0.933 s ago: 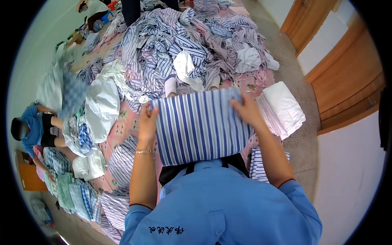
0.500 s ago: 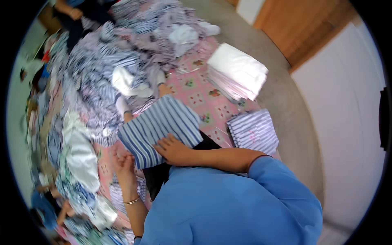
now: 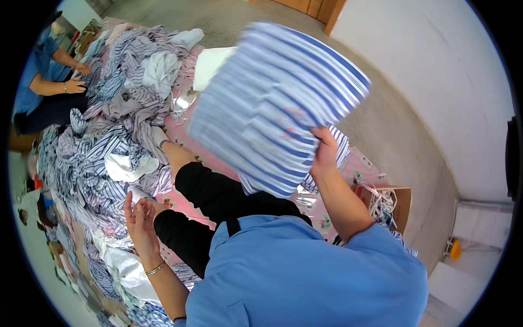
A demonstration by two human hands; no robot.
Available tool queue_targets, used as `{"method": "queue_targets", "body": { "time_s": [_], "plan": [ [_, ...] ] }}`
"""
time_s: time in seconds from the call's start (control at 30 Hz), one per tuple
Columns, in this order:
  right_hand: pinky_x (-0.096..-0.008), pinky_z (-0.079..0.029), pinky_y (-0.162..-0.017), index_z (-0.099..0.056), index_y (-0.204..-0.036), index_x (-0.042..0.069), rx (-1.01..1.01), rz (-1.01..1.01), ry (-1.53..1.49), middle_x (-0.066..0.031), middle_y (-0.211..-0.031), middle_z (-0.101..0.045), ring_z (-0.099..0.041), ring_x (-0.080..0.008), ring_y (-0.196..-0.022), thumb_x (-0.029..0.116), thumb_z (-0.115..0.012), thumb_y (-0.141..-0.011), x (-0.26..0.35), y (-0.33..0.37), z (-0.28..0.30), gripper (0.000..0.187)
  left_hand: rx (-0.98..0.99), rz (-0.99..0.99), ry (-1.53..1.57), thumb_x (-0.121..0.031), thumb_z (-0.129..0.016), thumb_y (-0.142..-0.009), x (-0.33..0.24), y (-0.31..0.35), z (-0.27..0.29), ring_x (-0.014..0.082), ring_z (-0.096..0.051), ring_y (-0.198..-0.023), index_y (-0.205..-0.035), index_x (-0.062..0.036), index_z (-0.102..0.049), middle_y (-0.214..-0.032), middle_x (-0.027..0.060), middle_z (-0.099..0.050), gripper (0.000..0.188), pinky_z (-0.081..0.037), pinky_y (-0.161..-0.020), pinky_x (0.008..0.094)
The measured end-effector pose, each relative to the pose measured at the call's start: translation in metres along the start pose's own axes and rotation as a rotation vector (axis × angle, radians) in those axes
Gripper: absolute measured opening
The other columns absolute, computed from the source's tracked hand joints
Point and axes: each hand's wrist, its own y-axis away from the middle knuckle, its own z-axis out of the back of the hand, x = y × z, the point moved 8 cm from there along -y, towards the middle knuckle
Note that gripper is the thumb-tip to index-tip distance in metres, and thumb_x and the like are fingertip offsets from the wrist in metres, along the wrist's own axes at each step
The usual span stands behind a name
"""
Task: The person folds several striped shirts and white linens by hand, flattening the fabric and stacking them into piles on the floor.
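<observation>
My right hand (image 3: 327, 150) grips the lower right edge of a folded blue-and-white striped cloth (image 3: 256, 109), thumb on top. The cloth is raised above the floor mat, its far end blurred by motion, with a small pink mark near its middle. Partly covered by it, another piece of striped fabric (image 3: 341, 143) shows beside my right hand. My left hand (image 3: 143, 220) is held up beside my left knee, palm turned up and fingers apart, with nothing in it. Close to that hand lies a heap of striped garments (image 3: 103, 185).
A pink patterned mat (image 3: 182, 131) lies under my legs. Part of a white folded stack (image 3: 210, 65) shows behind the raised cloth. At right stands a cardboard box (image 3: 402, 210) with cords in it. Another person (image 3: 41, 82) sits at the far left, hands on the heap.
My right hand has lifted the striped cloth from my lap, moving it up and to the right. My left hand has moved slightly left, off the cloth's edge. The view has shifted.
</observation>
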Motion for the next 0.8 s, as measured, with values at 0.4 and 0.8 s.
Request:
{"method": "queue_targets", "body": {
  "time_s": [0.4, 0.8],
  "plan": [
    [-0.0533, -0.038, -0.091, -0.038, -0.117, 0.005, -1.056, -0.144, -0.010, -0.0102, -0.119, -0.052, -0.044, -0.0289, -0.112, 0.028, -0.052, -0.089, -0.084, 0.062, 0.354, 0.039, 0.130, 0.169, -0.184, -0.014, -0.053, -0.091, 0.061, -0.023, -0.038, 0.0107, -0.057, -0.083, -0.133, -0.0024, -0.035, -0.093, 0.0048, -0.058, 0.046, -0.048, -0.077, 0.0250],
    [-0.0387, -0.045, -0.073, -0.052, -0.092, 0.010, -0.932, -0.029, 0.002, -0.0057, -0.084, -0.059, -0.053, -0.0179, -0.084, 0.031, -0.050, -0.089, -0.079, 0.059, 0.332, 0.022, 0.091, 0.211, -0.265, -0.015, -0.059, -0.088, 0.111, -0.024, 0.025, 0.0130, -0.056, -0.086, -0.129, -0.0038, -0.041, -0.094, 0.0054, -0.058, 0.046, -0.045, -0.078, 0.0258]
  ]
}}
